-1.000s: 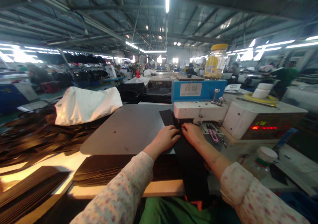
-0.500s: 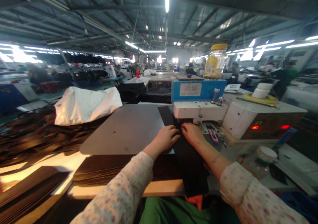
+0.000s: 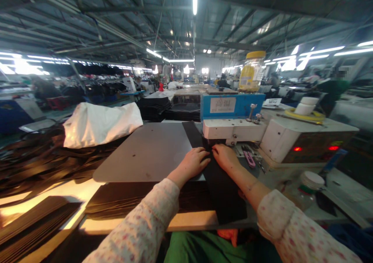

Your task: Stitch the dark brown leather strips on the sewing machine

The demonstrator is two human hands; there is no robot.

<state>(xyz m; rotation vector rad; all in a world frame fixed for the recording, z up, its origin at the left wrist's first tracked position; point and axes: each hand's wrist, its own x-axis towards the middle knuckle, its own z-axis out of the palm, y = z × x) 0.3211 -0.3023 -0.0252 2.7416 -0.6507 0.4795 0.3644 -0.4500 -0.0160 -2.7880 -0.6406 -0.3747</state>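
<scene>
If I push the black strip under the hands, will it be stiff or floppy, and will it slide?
Probably bendable rather than rigid: the black strip looks thin, though its edges run nearly straight beyond the metal plate. It is likely light for its length, given that thinness. The plate looks smooth, so the strip may slide easily there.
</scene>
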